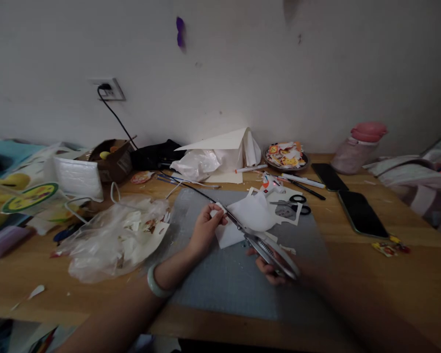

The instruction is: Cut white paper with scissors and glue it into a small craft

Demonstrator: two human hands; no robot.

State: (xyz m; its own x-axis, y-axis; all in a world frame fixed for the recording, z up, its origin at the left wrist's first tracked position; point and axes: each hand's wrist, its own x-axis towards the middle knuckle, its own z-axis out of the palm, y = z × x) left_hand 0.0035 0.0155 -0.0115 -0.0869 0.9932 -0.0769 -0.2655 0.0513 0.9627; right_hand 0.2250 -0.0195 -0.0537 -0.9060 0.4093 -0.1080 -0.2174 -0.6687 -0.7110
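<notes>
My left hand (pixel 205 226) pinches a small white paper piece (pixel 219 208) above the cutting mat. In my right hand (pixel 270 269) is a silver hand tool (pixel 270 252) with a long narrow nose and a thick handle; its exact kind is unclear. The tool's nose reaches the paper at my left fingertips. Beneath and behind lie white paper sheets (pixel 255 212) on the grey cutting mat (pixel 220 289). Black-handled scissors (pixel 298 198) rest on a cut-out scrap at the mat's back right. A thin dark cord or rod (pixel 196 189) runs from near the tool's tip toward the back left.
Left of the mat lies a clear plastic bag (pixel 103 245) with paper scraps. Along the back are a cardboard box (pixel 112 164), folded white paper (pixel 220 142) and a bowl of cut-outs (pixel 286 156). Two phones (pixel 363 213) and a pink-lidded bottle (pixel 358 147) stand right.
</notes>
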